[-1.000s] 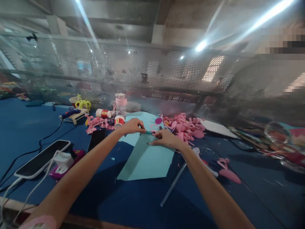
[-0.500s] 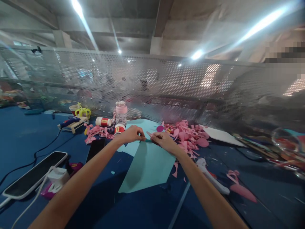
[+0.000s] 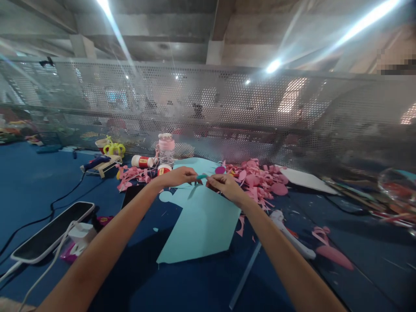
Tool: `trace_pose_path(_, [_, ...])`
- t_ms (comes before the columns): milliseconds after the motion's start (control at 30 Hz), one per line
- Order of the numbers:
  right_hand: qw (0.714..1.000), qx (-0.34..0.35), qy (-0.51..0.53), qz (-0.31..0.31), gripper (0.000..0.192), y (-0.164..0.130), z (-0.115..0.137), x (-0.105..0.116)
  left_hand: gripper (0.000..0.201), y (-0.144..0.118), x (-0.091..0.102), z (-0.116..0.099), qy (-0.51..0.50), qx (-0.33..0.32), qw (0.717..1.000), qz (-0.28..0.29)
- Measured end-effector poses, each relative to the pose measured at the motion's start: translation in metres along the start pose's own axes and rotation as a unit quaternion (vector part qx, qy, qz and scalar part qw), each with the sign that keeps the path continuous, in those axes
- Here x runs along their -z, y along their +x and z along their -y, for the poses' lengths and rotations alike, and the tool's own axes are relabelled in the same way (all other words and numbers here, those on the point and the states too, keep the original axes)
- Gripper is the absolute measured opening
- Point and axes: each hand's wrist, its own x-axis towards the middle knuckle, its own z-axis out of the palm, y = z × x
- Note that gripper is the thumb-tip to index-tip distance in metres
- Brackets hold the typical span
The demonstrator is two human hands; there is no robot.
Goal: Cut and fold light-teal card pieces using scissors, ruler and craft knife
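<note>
2 hands point(image 3: 201, 182) pinching teal strip point(image 3: 201, 177)

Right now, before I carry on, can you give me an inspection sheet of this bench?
Surface: dark blue table top, littered with small paper bits.
Job's things: small teal paper strip pinched between both hands above the large light-teal paper sheet.
Clutter: heap of pink paper offcuts, red-and-white glue tubes, pink-capped clear bottle, white-handled tool, black phone.
Grip: left hand and right hand each closed on the strip.
Cables: white charger lead, black cord.
Surroundings: perforated metal screen, ceiling strip lights.
</note>
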Motion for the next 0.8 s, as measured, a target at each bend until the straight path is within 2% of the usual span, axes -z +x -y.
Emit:
trace_pose_path(133, [1.000, 0.026, -0.016, 0.001, 0.051, 0.000, 0.001, -0.002, 0.025, -0.002, 0.000, -0.005, 0.005, 0.001, 1.000, 0.012])
trace_pose_path(333, [0.999, 0.029, -0.028, 0.016, 0.048, -0.002, 0.010, -0.004, 0.024, -0.005, -0.003, -0.015, -0.007, 0.095, 0.995, 0.040])
trace_pose_path(633, [0.996, 0.040, -0.061, 0.048, 0.038, -0.007, 0.018, -0.002, 0.016, -0.006, -0.005, -0.016, -0.070, 0.101, 0.991, 0.056])
trace_pose_path(800, [0.998, 0.037, -0.046, 0.016, 0.034, -0.005, 0.014, -0.002, 0.019, -0.007, -0.004, -0.015, -0.085, 0.107, 0.989, 0.060])
